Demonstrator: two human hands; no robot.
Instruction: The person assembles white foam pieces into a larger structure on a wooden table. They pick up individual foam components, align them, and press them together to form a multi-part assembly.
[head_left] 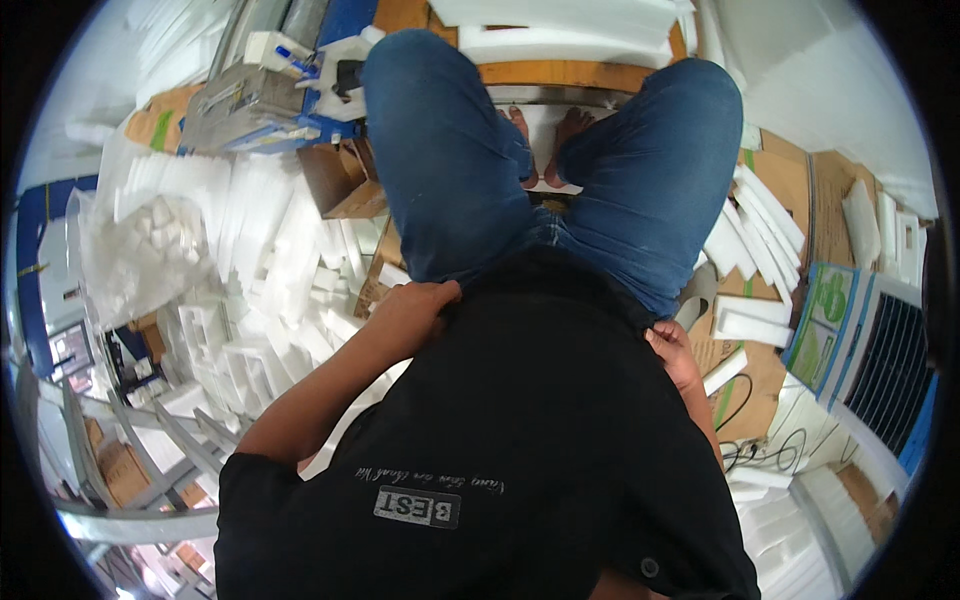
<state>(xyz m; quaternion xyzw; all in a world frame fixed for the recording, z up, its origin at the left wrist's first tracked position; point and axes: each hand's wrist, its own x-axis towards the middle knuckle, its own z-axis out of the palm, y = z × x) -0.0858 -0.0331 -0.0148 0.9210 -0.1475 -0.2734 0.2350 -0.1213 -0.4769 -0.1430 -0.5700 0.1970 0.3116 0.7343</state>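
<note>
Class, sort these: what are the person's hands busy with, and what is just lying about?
Busy with:
- black shirt, left hand and right hand at its hem

Lying about, untouched:
- white foam pieces
- plastic bag
- cardboard box

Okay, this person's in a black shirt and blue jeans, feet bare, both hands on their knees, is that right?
Not on the knees: the head view shows the left hand and right hand at the lower sides of the black shirt. The blue jeans and bare feet are right.
</note>
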